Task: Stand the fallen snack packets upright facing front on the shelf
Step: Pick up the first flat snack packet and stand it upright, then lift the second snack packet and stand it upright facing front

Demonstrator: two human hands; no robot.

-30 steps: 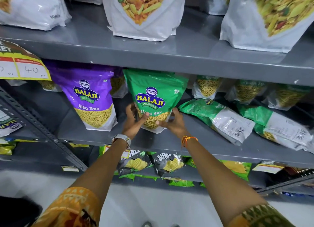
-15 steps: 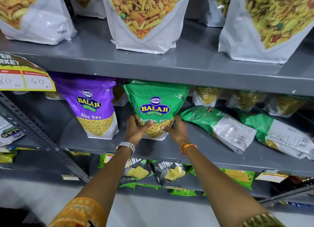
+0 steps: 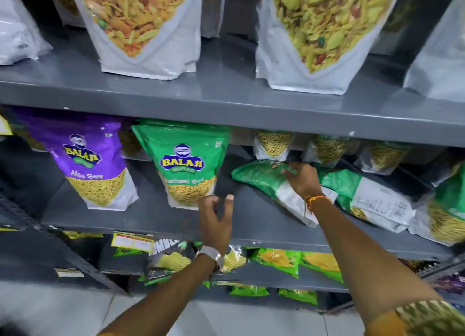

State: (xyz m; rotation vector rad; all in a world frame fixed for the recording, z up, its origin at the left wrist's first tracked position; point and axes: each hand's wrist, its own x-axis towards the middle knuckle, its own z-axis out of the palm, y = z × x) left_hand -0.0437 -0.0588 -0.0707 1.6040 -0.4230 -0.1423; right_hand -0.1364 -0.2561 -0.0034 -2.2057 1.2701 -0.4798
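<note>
A green Balaji packet [image 3: 183, 159] stands upright and faces front on the grey middle shelf [image 3: 151, 217], next to an upright purple Balaji packet [image 3: 88, 157]. My left hand [image 3: 217, 217] hovers just right of the green packet's base, fingers apart and holding nothing. To the right, a fallen green packet [image 3: 261, 177] lies flat with its back label up. My right hand [image 3: 302, 179] is on that packet's far side, fingers curled over it. A second fallen packet [image 3: 372, 199] lies beside it, and another packet [image 3: 448, 209] leans at the far right.
Small sev packets [image 3: 274, 144] stand along the back of the middle shelf. Large white namkeen bags [image 3: 141, 28] [image 3: 324, 33] stand on the upper shelf, whose front edge overhangs the packets. Green and black packets [image 3: 276, 260] fill the lower shelf, and a price tag [image 3: 132, 242] hangs on the middle shelf's front edge.
Both hands have let go of the upright green packet. My right hand moved right onto the fallen green packet, and my left hand drew back slightly to the right. The view shifted right.
</note>
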